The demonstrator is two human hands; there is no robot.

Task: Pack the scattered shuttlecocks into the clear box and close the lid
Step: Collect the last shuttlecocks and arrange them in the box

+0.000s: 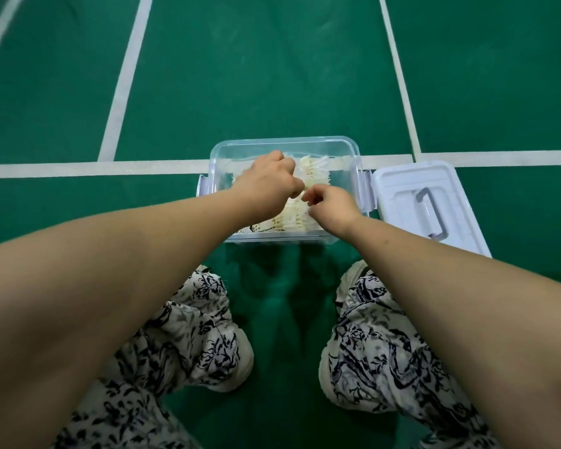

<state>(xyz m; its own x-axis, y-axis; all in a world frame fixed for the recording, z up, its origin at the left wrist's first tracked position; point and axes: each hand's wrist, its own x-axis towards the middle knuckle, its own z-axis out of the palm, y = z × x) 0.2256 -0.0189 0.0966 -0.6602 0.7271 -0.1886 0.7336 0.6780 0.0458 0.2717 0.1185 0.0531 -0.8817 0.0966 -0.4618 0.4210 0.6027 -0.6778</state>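
Note:
A clear plastic box (348, 147) stands open on the green court floor straight ahead of me. Several white feather shuttlecocks (313, 171) lie stacked inside it. Both hands reach down into the box. My left hand (268, 186) is curled over the left part of the pile, fingers closed around shuttlecocks underneath it. My right hand (332, 202) hovers at the middle of the pile with thumb and fingers pinched close together; whether it holds a shuttlecock is hidden. The white lid (405, 186), with a grey handle, lies flat on the floor just right of the box.
White court lines (78, 168) run under and beside the box across the green floor (256, 76). My knees in black-and-white patterned trousers (195, 335) and pale shoes sit close in front of the box, with a narrow gap of floor between them.

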